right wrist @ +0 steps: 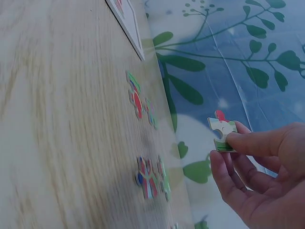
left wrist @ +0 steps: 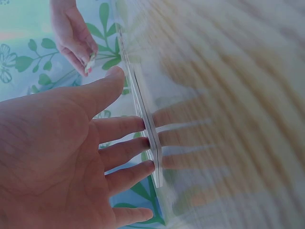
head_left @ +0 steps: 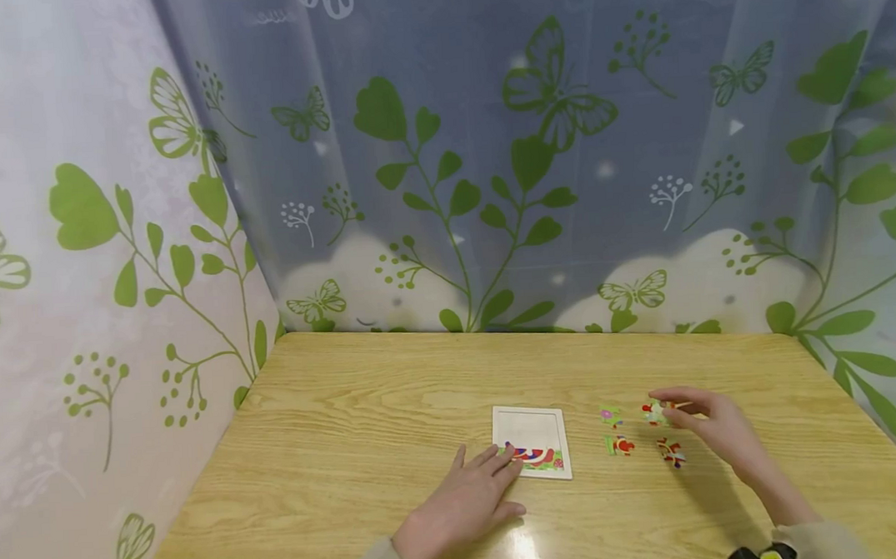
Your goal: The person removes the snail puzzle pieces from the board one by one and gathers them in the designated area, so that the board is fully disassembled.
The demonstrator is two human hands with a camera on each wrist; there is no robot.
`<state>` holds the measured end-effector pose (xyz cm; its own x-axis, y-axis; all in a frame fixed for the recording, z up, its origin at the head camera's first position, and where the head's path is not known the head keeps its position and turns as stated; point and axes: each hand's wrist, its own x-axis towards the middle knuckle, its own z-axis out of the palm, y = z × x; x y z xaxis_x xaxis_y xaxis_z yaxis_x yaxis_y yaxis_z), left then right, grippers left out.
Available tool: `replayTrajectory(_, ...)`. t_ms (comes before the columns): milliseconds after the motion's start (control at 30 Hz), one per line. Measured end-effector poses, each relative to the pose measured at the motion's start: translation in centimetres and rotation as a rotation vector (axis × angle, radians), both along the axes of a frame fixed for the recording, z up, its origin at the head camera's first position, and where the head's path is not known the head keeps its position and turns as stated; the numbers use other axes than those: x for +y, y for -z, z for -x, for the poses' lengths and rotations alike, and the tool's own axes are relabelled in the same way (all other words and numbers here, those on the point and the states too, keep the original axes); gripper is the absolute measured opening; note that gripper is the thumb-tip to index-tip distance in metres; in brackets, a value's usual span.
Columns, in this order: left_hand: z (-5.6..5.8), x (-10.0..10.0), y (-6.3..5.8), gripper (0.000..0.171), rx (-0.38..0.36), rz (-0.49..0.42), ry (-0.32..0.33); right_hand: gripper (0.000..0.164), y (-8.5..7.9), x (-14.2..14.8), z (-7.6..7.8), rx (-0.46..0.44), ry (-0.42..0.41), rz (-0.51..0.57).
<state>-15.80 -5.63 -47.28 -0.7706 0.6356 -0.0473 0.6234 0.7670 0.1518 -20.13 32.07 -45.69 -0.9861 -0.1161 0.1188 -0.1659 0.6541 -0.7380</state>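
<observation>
My left hand (head_left: 468, 494) lies with its fingers straight and spread, fingertips at the lower left edge of a white puzzle frame (head_left: 529, 422). Along the bottom of that frame runs a strip of fitted red, blue and green pieces (head_left: 538, 457). Between thumb and fingers, my right hand (head_left: 713, 426) pinches a puzzle piece (right wrist: 224, 135), pale with a green edge and a red knob. In the right wrist view it is raised off the table. Near that hand lie a red-and-blue piece (head_left: 671, 452), a red-and-green piece (head_left: 620, 445) and a piece with a pink flower (head_left: 610, 416).
The wooden table (head_left: 349, 417) reaches back to a curtain (head_left: 444, 188) printed with green leaves and butterflies. A similar pale cloth (head_left: 81, 312) hangs along the left side. A black object (head_left: 760, 556) shows at the right wrist.
</observation>
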Motion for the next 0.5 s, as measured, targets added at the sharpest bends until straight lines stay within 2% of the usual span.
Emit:
replayTrajectory(233, 0.1, 0.0, 0.1, 0.064, 0.001, 0.002, -0.001, 0.038, -0.3, 2.5, -0.5, 0.005, 0.018, 0.003)
replayTrajectory(500, 0.1, 0.0, 0.1, 0.064, -0.001, 0.000, 0.000, 0.043, -0.4, 4.4, -0.9, -0.044, 0.045, -0.010)
